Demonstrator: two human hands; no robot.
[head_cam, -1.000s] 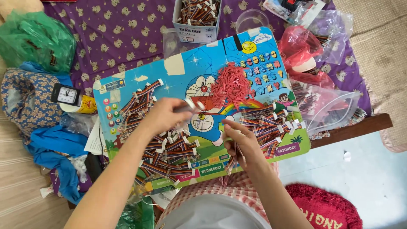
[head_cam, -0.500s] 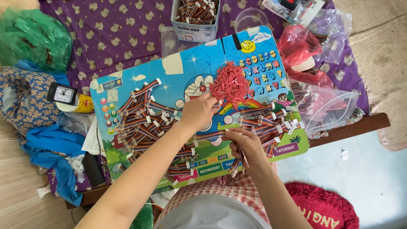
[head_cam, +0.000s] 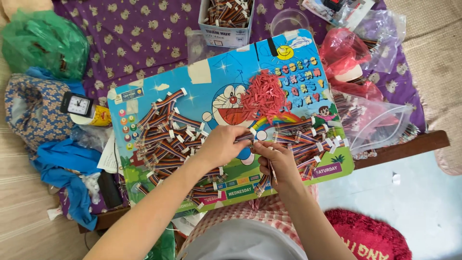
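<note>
A colourful cartoon board (head_cam: 207, 82) lies across my lap and the low table. Many short rainbow ribbon cables (head_cam: 168, 139) with white ends are heaped on its left half, and more ribbon cables (head_cam: 308, 139) lie on its right. A pile of small red strips (head_cam: 264, 98) sits near the board's middle. My left hand (head_cam: 219, 147) holds one ribbon cable (head_cam: 244, 137) by its end. My right hand (head_cam: 275, 161) meets it at the same cable, pinching it, and also grips a few cables hanging down toward the board's lower edge.
A cardboard box of ribbon cables (head_cam: 226, 17) stands at the back. Clear and pink plastic bags (head_cam: 365, 125) with more cables lie to the right. A green bag (head_cam: 43, 43), a small clock (head_cam: 79, 105) and blue cloth (head_cam: 62, 163) crowd the left. A red mat (head_cam: 370, 236) lies on the floor.
My left hand picked a cable from the left heap and carried it right to the board's middle, where it now meets my right hand.
</note>
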